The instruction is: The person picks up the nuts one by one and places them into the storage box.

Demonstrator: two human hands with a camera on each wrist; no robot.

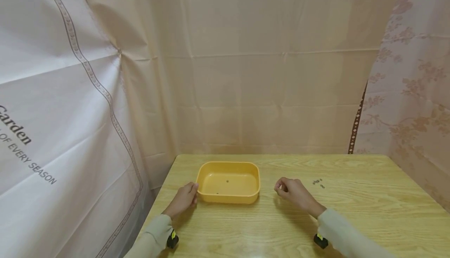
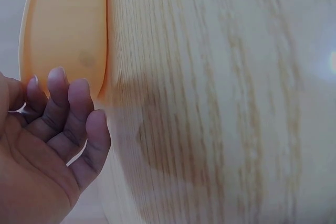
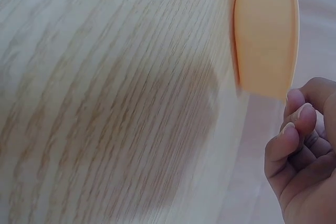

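**Two hands flanking a yellow tray on a wooden table**

Nearest the camera, two pale sleeves [image 1: 154, 236] are reaching forward over the wooden table [image 1: 246, 226], each with a small dark wrist device showing a yellow mark. The left hand [image 1: 183, 199] is resting against the left end of the yellow plastic tray [image 1: 211, 197], its fingers [image 2: 68, 108] loosely bent and lying just beside the tray's outer wall; they are not wrapping round anything, and the hand is holding nothing. The right hand [image 1: 294, 192] is hovering just to the right of the tray, apart from it, with its fingers [image 3: 291, 129] curling inward and the thumb meeting the fingertips as in a pinch. Whether anything tiny is sitting between them is too small to tell.

The tray is sitting between the two hands, toward the left side of the table, with a couple of tiny dark specks [image 1: 227, 181] lying on its floor. Further right of the tray, beyond the right hand, a little cluster of small dark pieces [image 1: 318, 182] is lying on the tabletop.

Behind the tray, beige cloth [image 1: 267, 74] is hanging as a backdrop, with a printed white sheet [image 1: 52, 113] to its left and floral fabric [image 1: 415, 94] to its right.
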